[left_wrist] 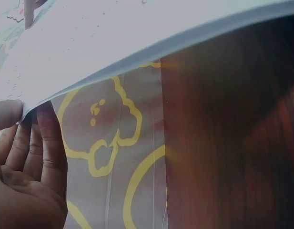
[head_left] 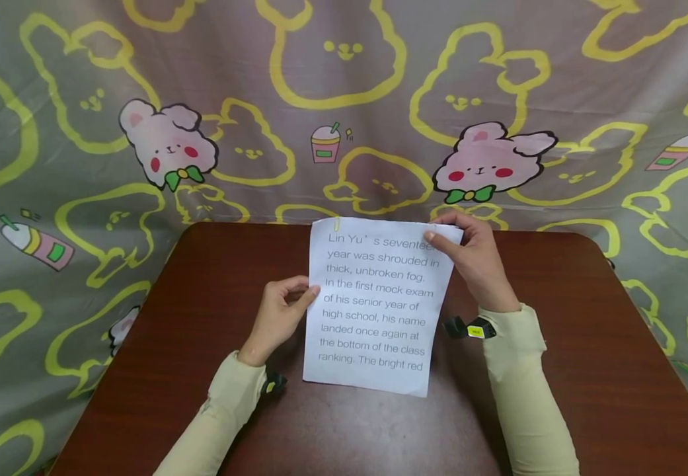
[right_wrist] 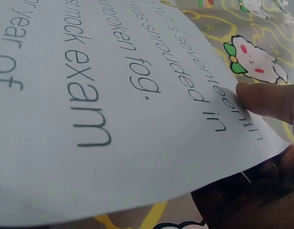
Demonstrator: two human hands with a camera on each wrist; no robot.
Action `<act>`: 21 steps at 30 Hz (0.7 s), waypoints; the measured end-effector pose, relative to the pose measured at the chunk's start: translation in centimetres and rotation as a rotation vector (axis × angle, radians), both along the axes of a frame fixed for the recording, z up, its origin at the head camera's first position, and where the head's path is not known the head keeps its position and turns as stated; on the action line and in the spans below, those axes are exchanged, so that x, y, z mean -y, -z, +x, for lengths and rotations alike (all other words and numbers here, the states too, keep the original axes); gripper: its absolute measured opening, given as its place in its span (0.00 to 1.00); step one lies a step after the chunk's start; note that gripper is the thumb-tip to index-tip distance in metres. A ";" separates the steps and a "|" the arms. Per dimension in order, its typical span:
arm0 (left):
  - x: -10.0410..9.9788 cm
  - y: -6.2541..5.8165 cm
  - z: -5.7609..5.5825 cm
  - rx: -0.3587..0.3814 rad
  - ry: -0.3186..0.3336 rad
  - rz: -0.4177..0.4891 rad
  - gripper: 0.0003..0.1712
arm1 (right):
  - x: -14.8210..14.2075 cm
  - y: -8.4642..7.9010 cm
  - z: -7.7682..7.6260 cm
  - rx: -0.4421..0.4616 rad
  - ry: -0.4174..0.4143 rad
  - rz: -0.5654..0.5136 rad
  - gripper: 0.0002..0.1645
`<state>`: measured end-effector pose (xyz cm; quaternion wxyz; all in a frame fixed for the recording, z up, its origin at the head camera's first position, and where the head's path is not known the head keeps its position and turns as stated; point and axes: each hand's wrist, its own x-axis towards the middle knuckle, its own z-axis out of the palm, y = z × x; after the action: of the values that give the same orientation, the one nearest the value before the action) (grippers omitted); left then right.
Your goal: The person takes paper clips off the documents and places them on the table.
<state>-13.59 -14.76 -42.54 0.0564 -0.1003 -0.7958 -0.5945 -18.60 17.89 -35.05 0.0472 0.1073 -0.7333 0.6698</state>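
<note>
A white printed sheet of paper (head_left: 373,311) is held up over the table, its large English text facing me. On its top edge, toward the left, sits a small yellow paper clip (head_left: 336,224). My left hand (head_left: 281,317) pinches the sheet's left edge, thumb in front and fingers behind, as the left wrist view also shows. The top right corner is pinched by my right hand (head_left: 479,254). In the right wrist view, the right thumb (right_wrist: 266,100) presses on the printed side by the word "seventeenth", while the other fingers are partly hidden behind the paper.
Beneath the paper spreads a dark brown wooden table (head_left: 201,291) with rounded back corners. A grey curtain (head_left: 379,119) with yellow outlines and cartoon rabbits hangs behind it and at both sides. Each wrist bears a small black camera, one by the right cuff (head_left: 513,337).
</note>
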 end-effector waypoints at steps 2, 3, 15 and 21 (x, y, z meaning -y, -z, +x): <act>0.0 0.0 0.0 -0.003 -0.001 -0.001 0.09 | -0.1 0.0 0.0 0.004 -0.008 -0.003 0.11; 0.0 0.0 0.0 -0.006 -0.001 -0.002 0.09 | -0.1 0.1 -0.1 0.007 -0.012 -0.005 0.11; -0.1 0.1 -0.1 -0.006 0.003 -0.005 0.09 | -0.7 0.0 -0.1 0.012 0.030 -0.020 0.11; -0.1 0.1 0.0 -0.003 0.006 0.003 0.09 | -1.2 -0.2 -0.1 0.004 0.035 -0.065 0.13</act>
<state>-13.63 -14.69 -42.61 0.0558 -0.1036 -0.7944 -0.5959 -18.66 19.12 -34.89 0.0609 0.0916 -0.7129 0.6926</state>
